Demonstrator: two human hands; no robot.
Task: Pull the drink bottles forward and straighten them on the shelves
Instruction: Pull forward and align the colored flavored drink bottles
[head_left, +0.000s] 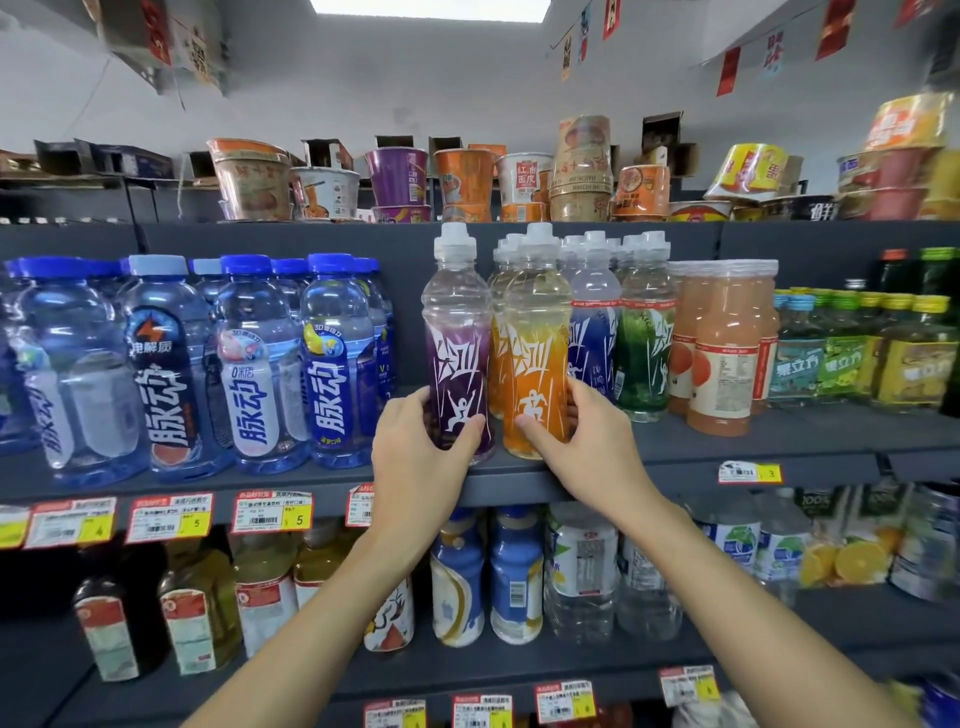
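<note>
The left hand (415, 447) covers the lower left of the purple-labelled bottle (457, 332): its fingers curl round that side and the thumb lies across the front of the label, so only a strip of the base shows below. The right hand (587, 441) grips the orange-labelled bottle (537, 332) low down, thumb pressed on the front near the base, fingers wrapped round the right side and mostly out of sight. Behind the orange one, more bottles of its kind show only caps and slivers of shoulder. The price tags (272, 512) on the shelf edge (519, 488) are blurred apart from single digits such as 5, and the bottles at the far right smear at the frame's rim.

The 2 held bottles stand upright, long axes vertical, white sport caps up, labels facing the camera. They sit side by side at the front of the middle shelf, just apart, between the blue-capped bottles (332, 364) on the left and a green-labelled bottle (644, 338) further right
</note>
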